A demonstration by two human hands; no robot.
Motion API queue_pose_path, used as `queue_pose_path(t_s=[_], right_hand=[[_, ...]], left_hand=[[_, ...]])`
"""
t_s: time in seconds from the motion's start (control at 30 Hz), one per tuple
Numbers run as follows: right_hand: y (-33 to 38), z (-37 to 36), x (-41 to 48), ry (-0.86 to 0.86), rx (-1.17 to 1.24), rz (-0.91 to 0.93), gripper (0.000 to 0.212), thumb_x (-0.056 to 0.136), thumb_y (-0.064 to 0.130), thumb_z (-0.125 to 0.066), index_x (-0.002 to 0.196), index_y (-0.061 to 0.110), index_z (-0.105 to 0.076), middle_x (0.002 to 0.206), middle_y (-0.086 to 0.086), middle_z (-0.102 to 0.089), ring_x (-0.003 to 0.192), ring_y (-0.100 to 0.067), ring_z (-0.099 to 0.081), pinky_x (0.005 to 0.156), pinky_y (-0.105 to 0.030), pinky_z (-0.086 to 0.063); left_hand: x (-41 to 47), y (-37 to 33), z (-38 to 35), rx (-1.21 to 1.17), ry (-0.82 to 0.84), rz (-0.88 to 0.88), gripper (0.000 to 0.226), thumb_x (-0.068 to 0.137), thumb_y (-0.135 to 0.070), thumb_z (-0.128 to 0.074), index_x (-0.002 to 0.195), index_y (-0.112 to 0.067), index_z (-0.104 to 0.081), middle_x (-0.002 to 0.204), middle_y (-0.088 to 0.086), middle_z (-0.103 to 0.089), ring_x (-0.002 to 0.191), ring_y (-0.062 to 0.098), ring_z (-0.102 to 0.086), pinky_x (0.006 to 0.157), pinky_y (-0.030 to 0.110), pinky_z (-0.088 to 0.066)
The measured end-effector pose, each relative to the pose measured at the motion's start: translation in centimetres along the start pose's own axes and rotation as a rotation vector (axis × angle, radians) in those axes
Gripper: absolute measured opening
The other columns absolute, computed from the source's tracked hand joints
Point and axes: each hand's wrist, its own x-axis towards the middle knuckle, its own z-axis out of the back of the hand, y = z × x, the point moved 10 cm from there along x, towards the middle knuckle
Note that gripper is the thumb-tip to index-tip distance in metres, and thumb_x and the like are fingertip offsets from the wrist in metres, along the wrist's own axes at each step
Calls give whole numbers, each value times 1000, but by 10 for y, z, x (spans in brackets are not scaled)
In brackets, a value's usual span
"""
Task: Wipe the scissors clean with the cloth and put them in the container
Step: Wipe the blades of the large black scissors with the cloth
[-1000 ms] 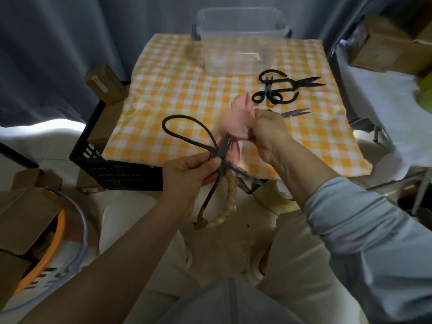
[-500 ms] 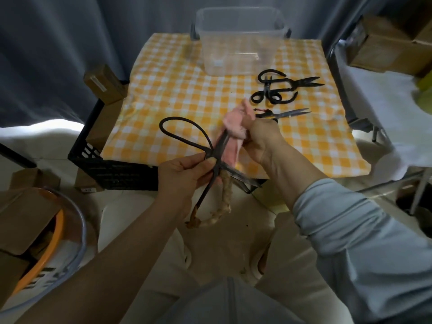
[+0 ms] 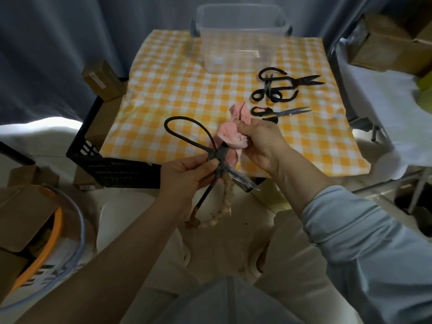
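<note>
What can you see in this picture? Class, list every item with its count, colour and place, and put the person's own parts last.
Large black iron scissors: one, black, held in front of the table edge, one loop handle wrapped in tan cord.
Pink cloth: one, pink, bunched against the held scissors.
Clear plastic container: one, transparent, far end of the table.
Yellow-and-white checked tablecloth: one, covering the table.
Other scissors on the table: about three, black, to the right below the container; two overlap.
Black plastic crate: one, left of the table.
Cardboard boxes: several, brown, left and right sides.
Left hand: one, gripping the scissors near the pivot.
Right hand: one, gripping the cloth.
</note>
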Motion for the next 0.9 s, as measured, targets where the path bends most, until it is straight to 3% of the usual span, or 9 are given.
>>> queue_pose_path(t_s=[0.2, 0.3, 0.37, 0.47, 0.57, 0.63, 0.73, 0.83, 0.9], right_hand=[[-6, 11, 8, -129, -60, -40, 14, 89, 0, -59, 99, -10, -61, 88, -16, -64, 73, -23, -63, 65, -32, -56], [8, 43, 8, -311, -35, -45, 17, 88, -3, -58, 105, -6, -58, 89, -15, -64, 79, -26, -64, 77, -39, -56], [26, 65, 9, -387, -43, 1, 15, 86, -4, -61, 101, -5, -57, 88, -16, -63, 78, -28, -64, 74, -42, -57], [30, 61, 9, -279, -153, 5, 3, 89, 0, -59, 92, -2, -60, 91, -16, -66, 83, -30, -65, 76, -44, -55], [14, 41, 1, -118, -267, -50, 19, 94, 1, -52, 112, -2, -56, 97, -16, -64, 82, -24, -64, 72, -36, -55], [15, 36, -1, -94, -514, 9, 37, 90, 8, -62, 125, 3, -50, 109, -14, -61, 91, -26, -63, 69, -35, -55], [33, 29, -2, -145, -806, 206, 22, 84, 10, -69, 104, 10, -59, 101, -12, -63, 88, -27, -64, 69, -36, -55], [26, 26, -1, -83, -593, 96, 5, 84, 4, -64, 89, 3, -66, 86, -19, -68, 79, -32, -67, 79, -42, -55], [9, 15, -3, 73, -293, -84, 31, 83, 3, -55, 108, -14, -59, 106, -29, -64, 94, -38, -64, 92, -44, -51]], left_hand=[[4, -1, 5, 31, -37, 3, 16, 81, 6, -64, 86, -8, -69, 66, -1, -73, 61, 11, -70, 56, 18, -54], [2, 2, 10, 81, -24, -1, 16, 80, 6, -65, 91, -4, -70, 70, 0, -73, 64, 11, -70, 58, 18, -54], [2, 7, 18, 73, -49, 29, 18, 79, 3, -67, 96, 0, -70, 78, 5, -74, 70, 15, -71, 63, 21, -56], [5, 15, 25, -42, -82, 114, 14, 76, 0, -68, 89, -4, -71, 79, 8, -74, 72, 16, -71, 70, 27, -59], [7, 16, 19, -125, -51, 162, 18, 73, -3, -69, 90, -3, -71, 79, 7, -74, 71, 15, -70, 74, 28, -59], [7, 16, 14, -140, -31, 170, 18, 71, -4, -69, 89, -4, -71, 78, 7, -74, 70, 15, -70, 74, 28, -59], [4, 16, 11, -142, -23, 180, 17, 71, -4, -68, 88, -3, -71, 77, 6, -74, 69, 14, -70, 75, 28, -58], [3, 17, 10, -148, -36, 187, 11, 76, 0, -67, 86, -4, -71, 75, 6, -74, 66, 13, -70, 75, 29, -57], [3, 16, 9, -146, -37, 184, 10, 77, 0, -66, 84, -5, -71, 74, 6, -74, 64, 13, -70, 74, 29, -57]])
